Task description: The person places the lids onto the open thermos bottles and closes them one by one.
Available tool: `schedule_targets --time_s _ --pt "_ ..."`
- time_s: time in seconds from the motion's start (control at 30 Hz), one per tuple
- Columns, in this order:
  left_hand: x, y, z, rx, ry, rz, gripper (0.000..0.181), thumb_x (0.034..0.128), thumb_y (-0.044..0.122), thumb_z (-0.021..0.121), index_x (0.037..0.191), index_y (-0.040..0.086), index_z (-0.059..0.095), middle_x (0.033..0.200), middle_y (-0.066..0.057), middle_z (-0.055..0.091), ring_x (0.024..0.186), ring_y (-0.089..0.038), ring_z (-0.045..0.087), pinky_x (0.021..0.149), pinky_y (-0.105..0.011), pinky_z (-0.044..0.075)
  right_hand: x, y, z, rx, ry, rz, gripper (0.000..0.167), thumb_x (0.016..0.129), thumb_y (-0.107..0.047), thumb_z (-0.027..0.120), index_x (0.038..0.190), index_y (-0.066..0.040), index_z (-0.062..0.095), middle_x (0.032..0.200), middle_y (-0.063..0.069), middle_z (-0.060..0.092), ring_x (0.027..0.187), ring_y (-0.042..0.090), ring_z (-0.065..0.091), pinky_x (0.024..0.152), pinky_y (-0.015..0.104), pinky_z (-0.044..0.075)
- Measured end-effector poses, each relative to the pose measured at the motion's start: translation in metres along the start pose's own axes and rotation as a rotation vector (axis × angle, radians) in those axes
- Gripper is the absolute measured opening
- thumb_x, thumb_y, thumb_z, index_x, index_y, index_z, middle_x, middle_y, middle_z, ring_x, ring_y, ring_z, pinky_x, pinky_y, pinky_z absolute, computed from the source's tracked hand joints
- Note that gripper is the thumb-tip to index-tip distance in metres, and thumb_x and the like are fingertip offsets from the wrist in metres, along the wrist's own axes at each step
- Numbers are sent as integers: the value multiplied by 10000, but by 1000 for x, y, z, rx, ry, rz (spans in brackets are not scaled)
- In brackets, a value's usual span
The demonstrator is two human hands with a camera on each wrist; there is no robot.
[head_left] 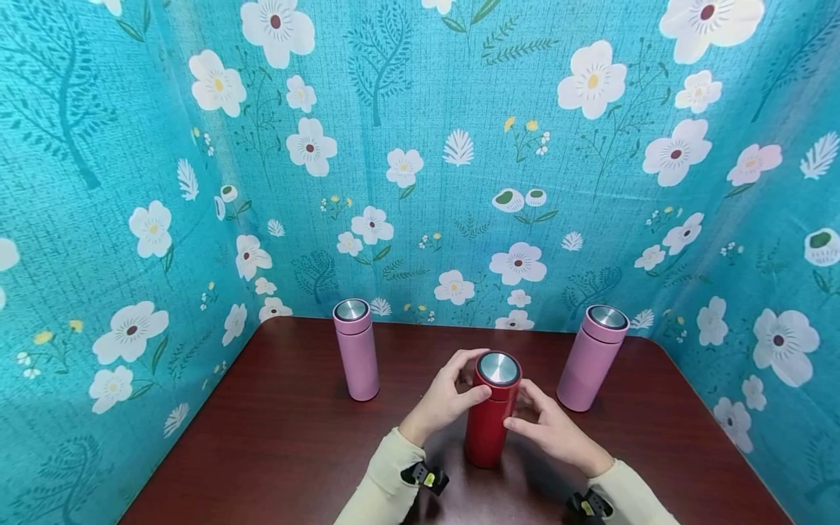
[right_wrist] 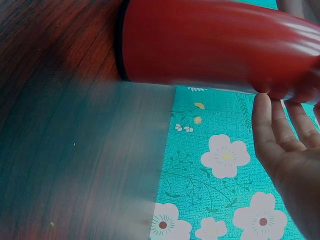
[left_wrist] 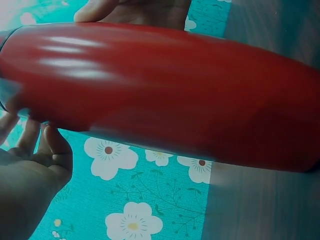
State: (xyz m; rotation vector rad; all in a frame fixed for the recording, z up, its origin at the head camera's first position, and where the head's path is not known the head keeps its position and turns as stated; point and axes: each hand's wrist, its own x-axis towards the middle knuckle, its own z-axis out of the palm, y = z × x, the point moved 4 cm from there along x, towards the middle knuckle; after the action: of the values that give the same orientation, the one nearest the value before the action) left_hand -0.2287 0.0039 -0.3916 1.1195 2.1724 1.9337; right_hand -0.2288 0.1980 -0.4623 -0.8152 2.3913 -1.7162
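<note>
A red thermos flask with a silver-topped red lid stands upright on the table in the head view, slightly tilted by the camera's angle. My left hand grips its lid, thumb in front and fingers behind. Lower down on the other side, my right hand holds the upper body between thumb and fingers. The red body fills much of the left wrist view, where part of the left hand shows. In the right wrist view, the right hand's fingertips touch the flask near its upper end.
One pink thermos flask stands at the back left of the dark wood table. Another pink flask is at the back right, close to the right hand. A blue flowered cloth hangs behind and along both sides.
</note>
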Motion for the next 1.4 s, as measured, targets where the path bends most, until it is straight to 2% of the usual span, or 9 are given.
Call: schedule_targets --time_s 0.17,0.4,0.63,0.87,1.1,1.2,1.4 --pt "1 0 0 19 19 -7 595 896 352 628 1364 47 423 1201 -82 528 936 -130 508 773 -307 497 0 0 0 7 -2 -3 534 897 -92 632 1369 -126 385 1254 111 559 1087 269 560 866 321 491" --pt "1 -2 -1 -6 -10 -61 596 910 351 611 1380 61 387 1209 -104 541 977 -119 502 811 -298 486 0 -1 0 18 1 2 546 892 -78 635 1372 -129 380 1253 112 560 1079 258 564 857 319 496" --pt "1 -4 -1 -16 -36 -55 580 935 353 579 1393 60 377 1258 -132 527 1076 -194 502 858 -319 467 0 -3 0 20 1 -28 564 893 -54 627 1390 -115 367 1258 117 558 1072 209 573 856 341 498" --pt "0 -3 -1 -15 -55 -40 596 947 376 546 1402 36 363 1275 -165 518 1084 -144 502 875 -310 460 0 -2 0 31 -8 -33 559 893 -58 627 1387 -112 373 1269 124 546 1087 216 570 870 371 494" --pt "4 -40 2 -7 20 3 592 868 464 631 1364 215 424 1202 9 551 981 -139 531 789 -326 512 1 -2 0 33 -1 -41 560 888 -49 629 1385 -114 378 1266 129 549 1086 209 572 866 342 495" --pt "4 -41 2 3 33 3 588 863 462 640 1352 210 432 1197 3 553 981 -155 532 785 -321 512 0 -1 1 31 -3 -32 555 890 -52 628 1382 -109 378 1266 129 549 1085 211 569 865 338 494" --pt "5 -41 2 -1 8 -41 598 887 434 620 1383 171 412 1241 -41 546 1045 -234 521 822 -312 493 0 -2 0 18 -11 -16 551 894 -67 627 1381 -110 372 1259 123 550 1080 221 566 863 327 492"
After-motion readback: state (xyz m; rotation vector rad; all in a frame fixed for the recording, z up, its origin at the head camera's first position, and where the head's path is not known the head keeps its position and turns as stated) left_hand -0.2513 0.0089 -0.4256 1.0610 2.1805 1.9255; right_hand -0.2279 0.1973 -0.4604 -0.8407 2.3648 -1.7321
